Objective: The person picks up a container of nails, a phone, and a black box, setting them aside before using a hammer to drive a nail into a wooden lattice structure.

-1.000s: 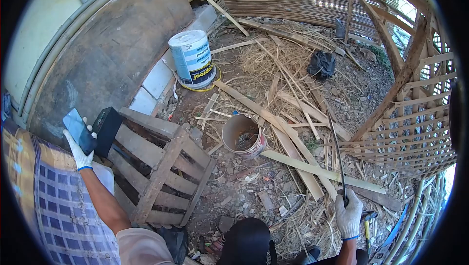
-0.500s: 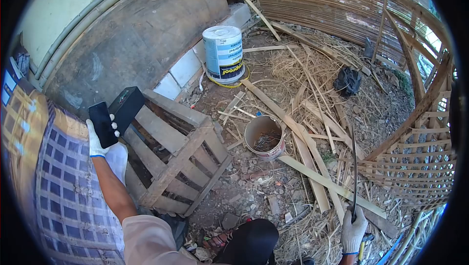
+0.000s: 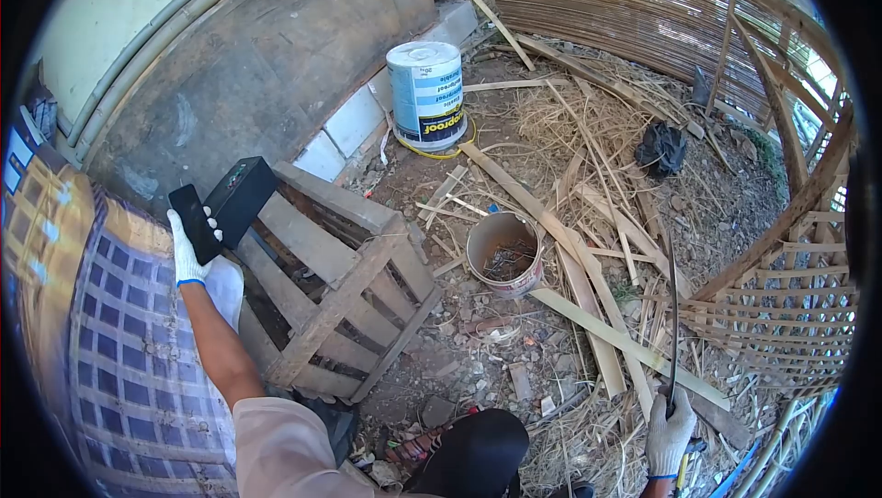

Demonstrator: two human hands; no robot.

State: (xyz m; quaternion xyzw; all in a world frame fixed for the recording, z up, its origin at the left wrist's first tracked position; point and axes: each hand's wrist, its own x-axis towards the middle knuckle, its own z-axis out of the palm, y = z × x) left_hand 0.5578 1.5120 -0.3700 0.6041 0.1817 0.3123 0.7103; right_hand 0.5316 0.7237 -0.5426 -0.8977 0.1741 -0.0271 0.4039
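Note:
My left hand (image 3: 189, 254), in a white knitted glove with a blue cuff, is closed around a black smartphone (image 3: 192, 220). The phone's dark face points up, and it is tilted beside a black box (image 3: 241, 191) on a slatted wooden crate (image 3: 308, 236). On the lower right, my gloved right hand (image 3: 669, 438) grips the lower end of a long, thin, dark blade (image 3: 674, 314). The blade stands almost upright in the view, seen nearly edge-on; its handle is mostly hidden by the fingers.
A rusty bucket (image 3: 504, 256) holding small metal pieces stands mid-view. Behind it is a blue-and-white paint pail (image 3: 426, 98). Wood strips (image 3: 588, 264) and straw litter the ground. A woven bamboo frame (image 3: 772, 314) rises at right, and checked cloth (image 3: 138, 351) hangs at left.
The phone has tipped and turned a little in my left hand. The whole scene has shifted slightly right as my head moved. My right hand keeps its grip on the blade.

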